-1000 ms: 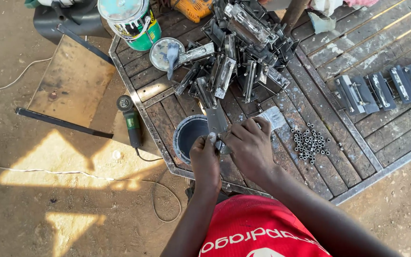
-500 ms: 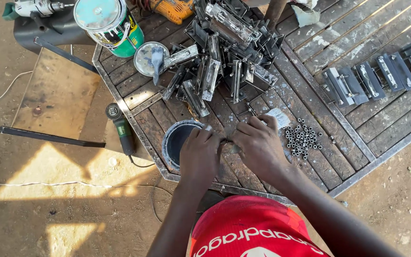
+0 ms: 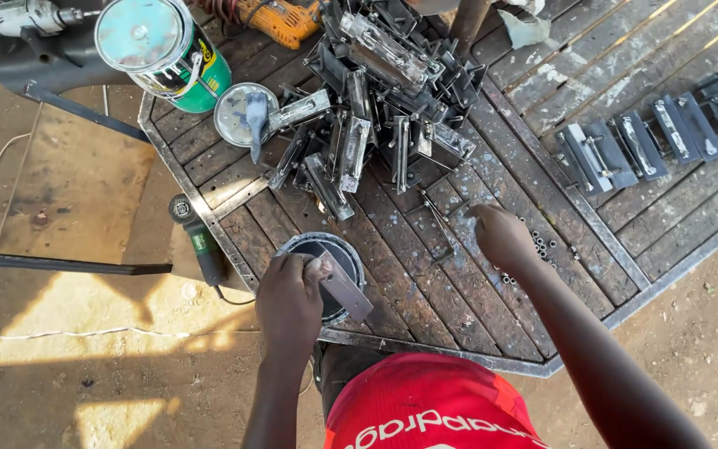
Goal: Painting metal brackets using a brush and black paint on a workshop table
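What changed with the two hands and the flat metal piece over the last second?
The right hand let go of the flat grey metal plate and moved right, onto the pile of small dark metal nuts. The left hand alone holds the plate over the round black tin. The heap of metal brackets stayed put.

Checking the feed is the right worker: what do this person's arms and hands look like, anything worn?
Both arms are bare from the shoulder down, with no sleeves reaching them. The left hand and right hand wear no gloves, and no watch, ring or wristband shows. The only clothing in view is a red shirt with white lettering across it.
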